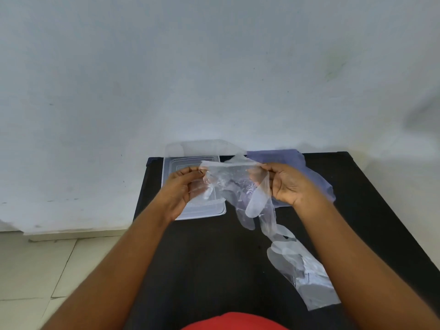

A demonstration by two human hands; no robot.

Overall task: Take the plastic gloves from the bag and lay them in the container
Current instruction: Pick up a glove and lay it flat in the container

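While the left hand [184, 186] pinches one edge of a clear plastic glove [234, 179] and the right hand [287, 184] grips the opposite edge, the glove hangs spread between them above the black table [214, 258]. Beneath the left hand sits the clear container [171, 167]. More gloves [302, 270] lie near right; a bluish bag [297, 163] lies far right.

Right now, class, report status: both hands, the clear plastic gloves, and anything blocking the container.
Left hand and right hand pinch one clear plastic glove above table. Second glove lies near. Clear rectangular container unobstructed.
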